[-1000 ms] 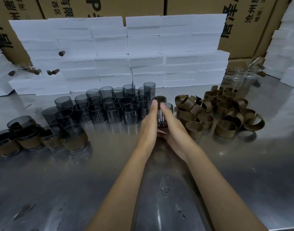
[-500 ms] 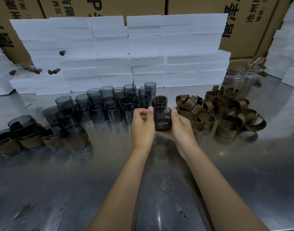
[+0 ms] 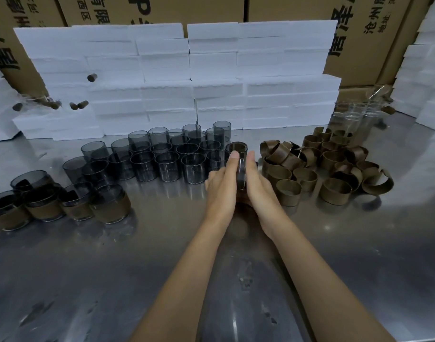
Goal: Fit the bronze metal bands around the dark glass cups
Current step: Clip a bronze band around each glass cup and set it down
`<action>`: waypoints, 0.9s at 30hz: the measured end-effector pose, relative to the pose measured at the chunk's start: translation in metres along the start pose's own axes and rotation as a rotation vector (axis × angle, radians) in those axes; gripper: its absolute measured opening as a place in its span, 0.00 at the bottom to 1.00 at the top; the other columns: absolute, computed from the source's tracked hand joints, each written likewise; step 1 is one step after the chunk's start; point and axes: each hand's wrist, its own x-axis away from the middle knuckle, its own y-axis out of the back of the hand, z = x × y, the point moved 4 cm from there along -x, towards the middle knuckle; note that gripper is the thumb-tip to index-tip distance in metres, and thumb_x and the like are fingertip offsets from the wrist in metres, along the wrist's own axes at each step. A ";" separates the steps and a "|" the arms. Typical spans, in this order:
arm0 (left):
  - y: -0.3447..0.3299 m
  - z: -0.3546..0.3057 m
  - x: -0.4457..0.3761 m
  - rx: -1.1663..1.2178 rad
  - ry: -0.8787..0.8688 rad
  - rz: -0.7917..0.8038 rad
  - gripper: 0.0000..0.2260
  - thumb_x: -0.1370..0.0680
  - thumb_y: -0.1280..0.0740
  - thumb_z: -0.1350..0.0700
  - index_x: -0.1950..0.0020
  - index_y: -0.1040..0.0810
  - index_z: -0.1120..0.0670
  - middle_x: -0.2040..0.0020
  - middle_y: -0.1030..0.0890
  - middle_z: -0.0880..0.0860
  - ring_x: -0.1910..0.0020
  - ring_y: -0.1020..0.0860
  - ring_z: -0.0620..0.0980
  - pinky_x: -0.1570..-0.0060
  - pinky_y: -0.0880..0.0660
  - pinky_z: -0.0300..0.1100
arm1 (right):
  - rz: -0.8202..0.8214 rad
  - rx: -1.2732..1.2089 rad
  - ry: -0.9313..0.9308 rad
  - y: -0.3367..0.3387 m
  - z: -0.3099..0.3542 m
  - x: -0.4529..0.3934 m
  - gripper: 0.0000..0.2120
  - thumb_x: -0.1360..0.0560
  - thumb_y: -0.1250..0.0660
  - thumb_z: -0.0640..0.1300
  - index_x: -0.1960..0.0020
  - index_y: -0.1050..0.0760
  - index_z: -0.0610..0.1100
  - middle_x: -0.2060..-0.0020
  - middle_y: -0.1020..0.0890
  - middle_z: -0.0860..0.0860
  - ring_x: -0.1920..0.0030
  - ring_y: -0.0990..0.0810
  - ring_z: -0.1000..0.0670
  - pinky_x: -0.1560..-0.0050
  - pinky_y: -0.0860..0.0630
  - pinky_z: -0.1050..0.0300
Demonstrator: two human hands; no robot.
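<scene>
One dark glass cup [image 3: 241,172] stands on the steel table [image 3: 88,267], squeezed between my two palms. My left hand [image 3: 221,186] presses its left side and my right hand [image 3: 258,186] its right side, fingers straight and pointing away from me. The cup's lower part looks brownish; whether a band sits on it I cannot tell. Several bare dark cups [image 3: 167,166] cluster just left of my hands. A pile of bronze bands [image 3: 334,166] lies just to the right. Several banded cups [image 3: 110,206] stand at the far left.
White foam blocks [image 3: 211,70] are stacked like a wall behind the cups, with cardboard boxes [image 3: 359,33] behind them. Clear glasses [image 3: 352,114] stand at the back right. More foam is piled at both side edges.
Half a second ago my fingers curled round the cup, which was held slightly nearer; now both hands lie flat against its sides with fingers stretched forward, as a second ago.
</scene>
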 end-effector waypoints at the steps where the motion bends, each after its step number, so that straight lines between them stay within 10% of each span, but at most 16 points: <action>1: -0.003 -0.002 0.005 0.058 0.032 0.014 0.30 0.13 0.53 0.45 0.21 0.40 0.67 0.20 0.47 0.72 0.20 0.50 0.69 0.30 0.54 0.48 | 0.017 -0.060 -0.011 -0.004 -0.008 -0.003 0.43 0.20 0.51 0.73 0.17 0.52 0.46 0.20 0.42 0.36 0.20 0.42 0.35 0.20 0.44 0.38; 5: 0.016 0.018 -0.015 -0.120 -0.025 -0.080 0.28 0.16 0.49 0.34 0.49 0.18 0.53 0.33 0.25 0.66 0.27 0.31 0.65 0.26 0.38 0.59 | -0.168 -0.013 -0.038 0.028 -0.006 -0.007 0.33 0.18 0.53 0.71 0.41 0.16 0.53 0.46 0.12 0.49 0.43 0.15 0.50 0.38 0.22 0.49; 7: 0.021 0.021 -0.023 -0.193 -0.076 -0.103 0.22 0.18 0.44 0.34 0.52 0.18 0.47 0.40 0.21 0.56 0.33 0.25 0.54 0.30 0.31 0.52 | -0.233 -0.133 -0.041 0.046 -0.009 -0.013 0.30 0.16 0.51 0.66 0.51 0.15 0.50 0.56 0.11 0.50 0.52 0.12 0.51 0.45 0.18 0.50; 11: 0.017 0.019 -0.024 -0.198 -0.265 -0.105 0.16 0.17 0.37 0.42 0.35 0.19 0.48 0.42 0.24 0.45 0.43 0.25 0.36 0.41 0.30 0.35 | -0.134 -0.344 -0.055 0.048 -0.011 -0.017 0.25 0.14 0.49 0.59 0.37 0.19 0.46 0.46 0.13 0.44 0.47 0.13 0.47 0.56 0.16 0.52; 15: 0.018 0.019 -0.022 -0.182 -0.312 -0.108 0.22 0.19 0.34 0.49 0.25 0.30 0.46 0.38 0.25 0.47 0.41 0.23 0.42 0.39 0.26 0.39 | 0.007 -0.510 -0.075 0.048 -0.009 -0.011 0.31 0.18 0.45 0.67 0.34 0.21 0.43 0.41 0.15 0.41 0.40 0.15 0.44 0.49 0.17 0.50; 27: 0.016 0.023 -0.027 -0.160 -0.326 -0.128 0.22 0.28 0.21 0.49 0.39 0.26 0.48 0.40 0.22 0.51 0.43 0.21 0.46 0.43 0.24 0.38 | 0.000 -0.548 -0.108 0.045 -0.009 -0.011 0.25 0.15 0.43 0.59 0.38 0.20 0.40 0.43 0.14 0.42 0.42 0.15 0.46 0.46 0.18 0.52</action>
